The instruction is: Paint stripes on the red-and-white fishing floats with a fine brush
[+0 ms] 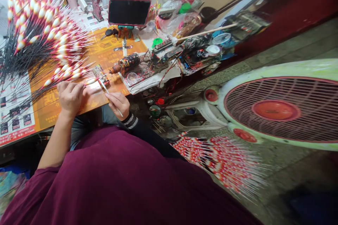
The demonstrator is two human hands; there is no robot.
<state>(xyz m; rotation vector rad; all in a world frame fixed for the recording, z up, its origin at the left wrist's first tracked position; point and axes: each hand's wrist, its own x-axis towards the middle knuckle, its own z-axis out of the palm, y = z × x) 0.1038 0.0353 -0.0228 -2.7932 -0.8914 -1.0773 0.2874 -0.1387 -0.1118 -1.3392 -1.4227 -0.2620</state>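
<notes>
My left hand is closed on a thin float with a white and red body, held over the orange part of the table. The float's tip reaches toward a small motor tool with a copper-coloured end. Pinched in my right hand is a slim pale brush, its upper end close to the float; whether they touch I cannot tell. A paint-stained block lies under the brush. Left of my hands a large bundle of similar floats fans out, with dark stems.
A phone stands behind the tool, with keys beside it. Paint-stained devices and a small clear cup sit to the right. A large fan and more floats are at the lower right.
</notes>
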